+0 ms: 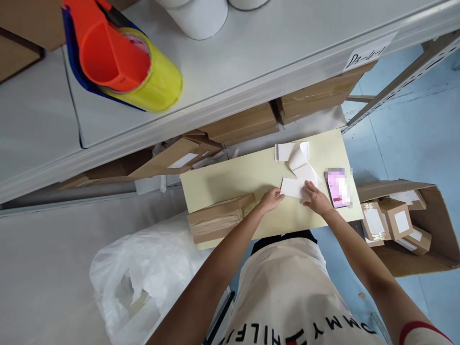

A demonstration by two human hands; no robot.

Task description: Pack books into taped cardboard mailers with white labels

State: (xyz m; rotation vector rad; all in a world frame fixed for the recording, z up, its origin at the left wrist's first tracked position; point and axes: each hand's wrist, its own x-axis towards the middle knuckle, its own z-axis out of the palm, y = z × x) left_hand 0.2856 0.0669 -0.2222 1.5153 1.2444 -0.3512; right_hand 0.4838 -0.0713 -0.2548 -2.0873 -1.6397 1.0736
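Observation:
A strip of white labels (293, 187) lies folded across the pale yellow tabletop (223, 179). My left hand (272, 200) pinches the left edge of the nearest label between thumb and fingers. At that label's other end, my right hand (316, 197) holds it with fingers on top. Farther back the strip curls over itself and ends in a flat piece (286, 151). A taped brown cardboard box (219, 220) lies to the left of my left hand. The phone (337, 188), its screen lit pink, rests to the right of my right hand.
An open carton (440, 225) on the right holds several labelled boxes. White plastic bags (143, 278) stand at the left. A grey shelf (230, 62) overhangs the table's back, bearing a yellow tape roll (163, 79) in a red and blue dispenser. More cardboard boxes (240, 123) sit beneath it.

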